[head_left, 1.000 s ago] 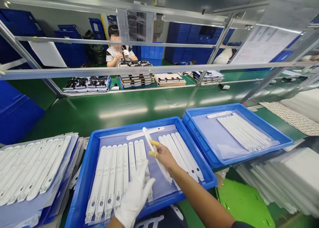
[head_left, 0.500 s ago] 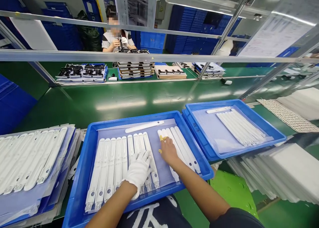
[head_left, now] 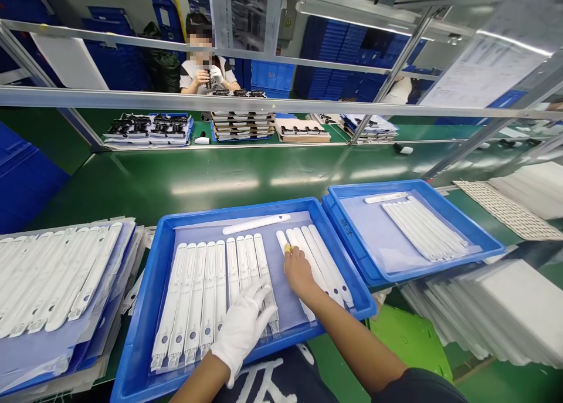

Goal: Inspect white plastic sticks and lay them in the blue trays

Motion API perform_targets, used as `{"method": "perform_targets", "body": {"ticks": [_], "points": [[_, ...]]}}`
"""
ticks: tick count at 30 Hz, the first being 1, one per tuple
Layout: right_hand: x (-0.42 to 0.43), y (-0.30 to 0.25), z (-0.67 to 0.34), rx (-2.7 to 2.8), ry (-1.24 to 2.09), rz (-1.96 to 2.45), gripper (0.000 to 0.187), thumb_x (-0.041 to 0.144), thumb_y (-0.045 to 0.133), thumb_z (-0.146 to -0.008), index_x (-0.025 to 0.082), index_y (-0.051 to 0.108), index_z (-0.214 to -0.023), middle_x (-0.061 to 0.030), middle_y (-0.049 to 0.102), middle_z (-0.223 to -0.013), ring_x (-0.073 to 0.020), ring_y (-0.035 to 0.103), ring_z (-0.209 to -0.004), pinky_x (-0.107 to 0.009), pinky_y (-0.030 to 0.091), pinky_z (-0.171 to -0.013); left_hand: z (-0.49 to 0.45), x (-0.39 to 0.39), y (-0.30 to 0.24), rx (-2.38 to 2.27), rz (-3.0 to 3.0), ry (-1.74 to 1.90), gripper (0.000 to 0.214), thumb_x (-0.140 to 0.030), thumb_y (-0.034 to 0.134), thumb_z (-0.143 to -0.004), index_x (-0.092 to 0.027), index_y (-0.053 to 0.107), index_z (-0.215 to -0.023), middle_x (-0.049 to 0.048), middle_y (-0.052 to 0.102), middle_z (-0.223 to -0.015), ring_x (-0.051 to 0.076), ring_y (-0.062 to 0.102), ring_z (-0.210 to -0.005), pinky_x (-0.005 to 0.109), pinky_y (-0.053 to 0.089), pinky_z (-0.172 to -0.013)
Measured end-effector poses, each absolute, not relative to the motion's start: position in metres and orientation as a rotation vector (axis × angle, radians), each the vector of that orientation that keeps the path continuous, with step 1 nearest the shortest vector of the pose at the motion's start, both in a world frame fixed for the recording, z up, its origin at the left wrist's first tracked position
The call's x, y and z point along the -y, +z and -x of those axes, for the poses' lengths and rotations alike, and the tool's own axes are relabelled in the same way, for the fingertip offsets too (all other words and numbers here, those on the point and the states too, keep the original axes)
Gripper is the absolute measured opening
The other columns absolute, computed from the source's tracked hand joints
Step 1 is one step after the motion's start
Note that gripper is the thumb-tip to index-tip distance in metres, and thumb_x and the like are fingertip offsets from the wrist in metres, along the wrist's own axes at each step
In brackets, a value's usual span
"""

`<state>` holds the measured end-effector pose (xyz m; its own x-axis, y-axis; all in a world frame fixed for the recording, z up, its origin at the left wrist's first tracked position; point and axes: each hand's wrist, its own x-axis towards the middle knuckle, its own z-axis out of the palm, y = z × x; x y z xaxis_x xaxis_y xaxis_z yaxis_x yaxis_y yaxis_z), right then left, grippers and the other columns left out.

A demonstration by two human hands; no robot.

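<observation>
A blue tray (head_left: 206, 208) in front of me holds long white plastic strips in rows on a translucent sheet. My left hand (head_left: 246, 321), in a white glove, is over the lower ends of the left group of strips (head_left: 200, 291), its fingers apart and nothing visible in them. In the right group, my right hand (head_left: 300, 271) has its fingers curled on the leftmost white plastic strip (head_left: 281, 239); yellow covers show on its fingertips. The hand hides the strip's middle. One more strip (head_left: 257, 223) lies crosswise along the tray's far side.
Another blue tray (head_left: 373, 187) with similar strips stands at the right. To the left are stacked sheets bearing strips (head_left: 83, 274). White foam sheets (head_left: 514, 291) and a green bin (head_left: 407, 344) sit at lower right. Beyond a metal rail (head_left: 308, 105), a person works beside stacked black parts.
My left hand has drawn back toward me and lifted somewhat from the strips. My right hand has barely moved, while a gap now shows between the leftmost strip's top end and its neighbour.
</observation>
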<state>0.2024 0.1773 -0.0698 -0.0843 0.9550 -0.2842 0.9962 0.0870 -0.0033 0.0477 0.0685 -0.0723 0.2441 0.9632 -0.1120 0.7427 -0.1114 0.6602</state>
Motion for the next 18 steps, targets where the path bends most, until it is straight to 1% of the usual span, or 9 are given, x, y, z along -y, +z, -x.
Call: {"method": "perform_targets", "body": {"ticks": [3,7,10,13,15,17,18], "points": [[-0.177,-0.07,-0.198,-2.141,-0.291,-2.0,0.036,0.027,0.062,-0.095,0.012,0.057,-0.127,-0.0143,0.058,-0.128,-0.0263,0.06,-0.112,-0.042,0.054,-0.089,-0.049,-0.064,-0.078,-1.52,-1.868,0.475,0.042,-0.028,0.049,-0.096,-0.011,0.059,-0.133,0.0172,0.053,-0.148,0.029,0.048,-0.139,0.048,0.039,-0.117],[-0.178,-0.07,-0.195,-2.13,-0.359,-2.052,0.036,0.03,0.063,-0.094,0.014,0.058,-0.126,-0.0125,0.059,-0.128,-0.0273,0.059,-0.116,-0.047,0.052,-0.094,-0.046,-0.06,-0.086,-1.542,-1.837,0.539,0.049,-0.027,0.045,-0.096,-0.006,0.051,-0.139,0.022,0.052,-0.148,0.029,0.044,-0.142,0.048,0.034,-0.12],[-0.174,-0.072,-0.193,-2.145,-0.472,-2.087,0.035,0.029,0.065,-0.094,0.014,0.059,-0.126,-0.0122,0.059,-0.13,-0.0275,0.059,-0.117,-0.048,0.052,-0.096,-0.044,-0.058,-0.09,-1.533,-1.809,0.552,0.052,-0.03,0.043,-0.095,-0.007,0.047,-0.142,0.0231,0.049,-0.149,0.03,0.044,-0.142,0.05,0.033,-0.12],[-0.175,-0.068,-0.196,-2.157,-0.657,-2.144,0.032,0.027,0.064,-0.094,0.014,0.06,-0.124,-0.0109,0.061,-0.126,-0.0254,0.062,-0.111,-0.047,0.053,-0.094,-0.042,-0.056,-0.092,-1.485,-1.739,0.584,0.052,-0.033,0.042,-0.094,-0.013,0.047,-0.142,0.0192,0.049,-0.151,0.032,0.04,-0.144,0.055,0.029,-0.121],[-0.178,-0.058,-0.2,-2.173,-0.818,-2.185,0.026,0.024,0.061,-0.096,0.013,0.061,-0.12,-0.011,0.063,-0.121,-0.0236,0.065,-0.105,-0.044,0.055,-0.091,-0.04,-0.055,-0.092,-1.437,-1.605,0.648,0.052,-0.034,0.046,-0.092,-0.02,0.047,-0.143,0.0147,0.049,-0.151,0.033,0.032,-0.148,0.058,0.022,-0.122],[-0.179,-0.041,-0.201,-2.227,-1.003,-2.21,0.023,0.021,0.051,-0.1,0.011,0.059,-0.118,-0.014,0.062,-0.119,-0.0222,0.066,-0.102,-0.039,0.057,-0.086,-0.039,-0.053,-0.089,-1.365,-1.449,0.684,0.052,-0.036,0.054,-0.091,-0.027,0.047,-0.142,0.0104,0.049,-0.151,0.032,0.026,-0.151,0.055,0.021,-0.124],[-0.177,-0.031,-0.199,-2.267,-1.101,-2.211,0.025,0.022,0.045,-0.102,0.01,0.057,-0.12,-0.0152,0.061,-0.119,-0.0213,0.067,-0.1,-0.036,0.057,-0.083,-0.039,-0.052,-0.086,-1.329,-1.386,0.688,0.053,-0.037,0.057,-0.091,-0.03,0.047,-0.142,0.0095,0.049,-0.151,0.032,0.028,-0.15,0.054,0.024,-0.123]]}}
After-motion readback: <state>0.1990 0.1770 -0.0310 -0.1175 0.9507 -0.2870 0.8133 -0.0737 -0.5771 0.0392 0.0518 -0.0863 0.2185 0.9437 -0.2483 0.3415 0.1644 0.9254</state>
